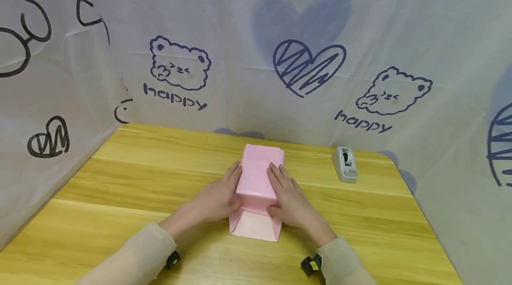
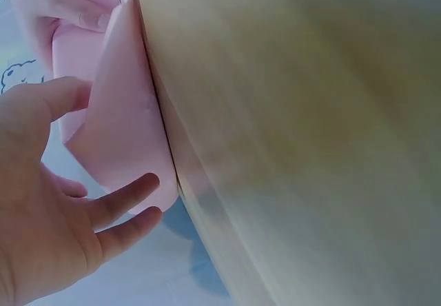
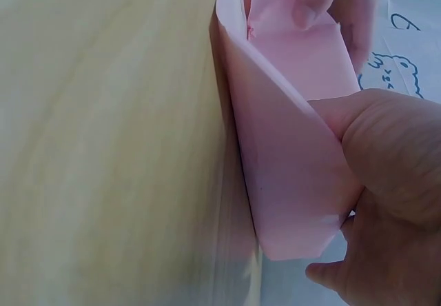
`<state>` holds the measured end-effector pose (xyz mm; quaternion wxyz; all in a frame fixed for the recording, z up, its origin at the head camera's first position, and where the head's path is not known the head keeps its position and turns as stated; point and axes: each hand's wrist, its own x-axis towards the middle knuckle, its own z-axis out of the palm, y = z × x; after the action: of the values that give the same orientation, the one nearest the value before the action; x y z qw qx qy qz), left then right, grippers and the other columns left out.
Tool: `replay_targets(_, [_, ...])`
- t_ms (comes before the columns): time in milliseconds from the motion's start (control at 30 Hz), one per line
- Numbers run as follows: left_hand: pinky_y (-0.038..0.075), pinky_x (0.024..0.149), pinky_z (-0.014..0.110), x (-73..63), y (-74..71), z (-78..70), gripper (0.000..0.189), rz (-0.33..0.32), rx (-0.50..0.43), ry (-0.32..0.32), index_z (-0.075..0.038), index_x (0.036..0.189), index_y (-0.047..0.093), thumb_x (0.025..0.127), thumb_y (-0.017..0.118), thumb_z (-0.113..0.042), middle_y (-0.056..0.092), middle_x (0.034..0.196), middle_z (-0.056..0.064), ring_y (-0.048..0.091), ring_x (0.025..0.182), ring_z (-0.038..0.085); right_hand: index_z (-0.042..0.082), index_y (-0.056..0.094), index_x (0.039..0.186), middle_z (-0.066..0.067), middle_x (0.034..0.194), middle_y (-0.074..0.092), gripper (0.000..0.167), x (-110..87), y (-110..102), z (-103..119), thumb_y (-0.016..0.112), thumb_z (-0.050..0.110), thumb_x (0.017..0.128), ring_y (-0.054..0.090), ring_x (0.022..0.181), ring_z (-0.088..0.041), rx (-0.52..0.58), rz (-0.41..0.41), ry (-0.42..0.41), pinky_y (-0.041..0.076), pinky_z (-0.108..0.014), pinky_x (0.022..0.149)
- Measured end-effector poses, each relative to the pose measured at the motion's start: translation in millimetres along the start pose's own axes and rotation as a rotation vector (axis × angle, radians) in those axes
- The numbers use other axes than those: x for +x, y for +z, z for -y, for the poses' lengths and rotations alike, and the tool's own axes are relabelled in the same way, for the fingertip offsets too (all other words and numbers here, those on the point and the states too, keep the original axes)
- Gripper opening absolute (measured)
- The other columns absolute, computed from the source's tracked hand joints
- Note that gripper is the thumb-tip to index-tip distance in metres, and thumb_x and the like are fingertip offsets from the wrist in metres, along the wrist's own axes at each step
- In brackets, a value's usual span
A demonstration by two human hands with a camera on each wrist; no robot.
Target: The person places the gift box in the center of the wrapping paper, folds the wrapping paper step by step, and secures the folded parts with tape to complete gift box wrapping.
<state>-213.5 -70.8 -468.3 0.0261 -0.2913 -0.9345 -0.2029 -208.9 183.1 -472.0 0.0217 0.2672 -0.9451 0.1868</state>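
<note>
A box-shaped pink paper package [image 1: 259, 174] lies lengthwise on the table, its near end folded in at both sides. A pale trapezoid flap [image 1: 256, 226] spreads from that end toward the person. My left hand [image 1: 218, 196] rests along the package's left side, fingers fairly straight, thumb at the near end. In the left wrist view its lower fingers stand loosely spread beside the pink side wall [image 2: 127, 120]. My right hand [image 1: 294, 198] lays straight fingers on the top near the right edge. Its thumb [image 3: 337, 113] presses against the folded near end in the right wrist view.
A grey tape dispenser [image 1: 345, 165] stands on the wooden table [image 1: 160, 156] at the back right. White cloth [image 1: 240, 22] printed with hearts and bears hangs behind and at both sides. Dark devices [image 1: 311, 265] are strapped at both wrists.
</note>
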Motion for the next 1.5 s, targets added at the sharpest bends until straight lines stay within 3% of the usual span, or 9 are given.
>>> replay_targets(100, [0.061,0.071,0.039,-7.3,-4.3,0.2,0.07,-0.023,-0.036,-0.032,0.01,0.15,0.041,0.095,0.071,-0.023,0.045,0.152,0.026,0.068,0.086,0.025,0.002,0.02,0.165,-0.012,0.175,0.01,0.101,-0.3,-0.3,-0.1,0.083,0.017,0.088,0.007,0.16,-0.035,-0.002,0.0,-0.003,0.022,-0.066,0.123])
replay_targets(200, [0.055,0.062,0.032,-12.5,-7.9,2.0,0.036,-0.023,-0.037,-0.047,0.0,0.121,0.061,0.096,0.072,-0.024,0.063,0.119,0.011,0.061,0.077,0.015,0.002,0.019,0.165,-0.011,0.175,0.01,0.101,-0.6,-0.7,-0.2,0.082,0.016,0.088,0.006,0.16,-0.035,-0.002,0.004,-0.003,0.022,-0.066,0.123])
replay_targets(267, [0.05,0.056,0.029,-14.6,-9.0,3.5,0.016,-0.014,-0.032,-0.039,-0.01,0.099,0.065,0.096,0.072,-0.023,0.063,0.095,0.001,0.054,0.068,0.01,0.002,0.019,0.165,-0.011,0.175,0.01,0.101,-0.7,-0.9,-0.3,0.082,0.017,0.089,0.006,0.16,-0.035,-0.001,0.005,0.0,0.021,-0.066,0.123])
replay_targets(300, [0.047,0.053,0.027,-15.3,-9.2,4.3,0.015,-0.008,-0.029,-0.027,-0.014,0.089,0.063,0.096,0.072,-0.023,0.06,0.085,-0.004,0.052,0.065,0.008,0.001,0.019,0.165,-0.012,0.175,0.01,0.101,-0.9,-1.1,-0.2,0.082,0.017,0.089,0.006,0.16,-0.035,0.001,0.004,0.002,0.022,-0.066,0.123])
replay_targets(400, [0.04,0.048,0.024,-16.5,-8.3,6.1,0.029,0.003,-0.021,0.01,-0.022,0.073,0.054,0.098,0.07,-0.022,0.05,0.067,-0.011,0.046,0.057,0.004,0.001,0.019,0.165,-0.012,0.175,0.009,0.1,-0.9,-1.0,-0.1,0.082,0.017,0.089,0.006,0.16,-0.035,0.004,0.009,0.004,0.022,-0.065,0.123])
replay_targets(533, [0.036,0.048,0.023,-17.2,-6.9,6.8,0.033,-0.011,-0.017,0.046,-0.022,0.071,0.051,0.097,0.07,-0.019,0.045,0.064,-0.012,0.043,0.056,0.004,0.001,0.019,0.165,-0.012,0.175,0.009,0.101,-0.1,0.0,-0.2,0.082,0.018,0.089,0.006,0.16,-0.035,0.005,0.013,0.0,0.022,-0.065,0.123])
replay_targets(800, [0.038,0.048,0.021,-17.4,-5.2,10.6,0.032,-0.014,-0.046,0.076,-0.024,0.071,0.052,0.096,0.071,-0.021,0.048,0.065,-0.014,0.044,0.057,0.001,0.002,0.019,0.165,-0.011,0.175,0.009,0.1,-0.7,0.6,-0.3,0.082,0.017,0.089,0.006,0.16,-0.035,0.008,0.008,0.005,0.023,-0.065,0.123])
replay_targets(1033, [0.032,0.049,0.022,-17.7,-3.9,14.7,0.033,0.018,-0.054,0.109,-0.023,0.071,0.049,0.093,0.072,-0.02,0.043,0.064,-0.013,0.04,0.057,0.001,0.002,0.019,0.165,-0.011,0.175,0.008,0.1,-0.8,0.6,0.0,0.082,0.017,0.089,0.006,0.16,-0.035,0.013,0.009,0.002,0.024,-0.066,0.122])
replay_targets(1500, [0.04,0.052,0.022,-14.5,-3.5,18.7,0.023,0.102,-0.123,0.114,-0.022,0.078,0.057,0.088,0.077,-0.02,0.051,0.069,-0.012,0.045,0.061,0.002,0.002,0.018,0.166,-0.01,0.175,0.007,0.1,-0.5,-1.0,0.6,0.081,0.017,0.089,0.004,0.161,-0.033,0.019,0.013,0.009,0.024,-0.064,0.123])
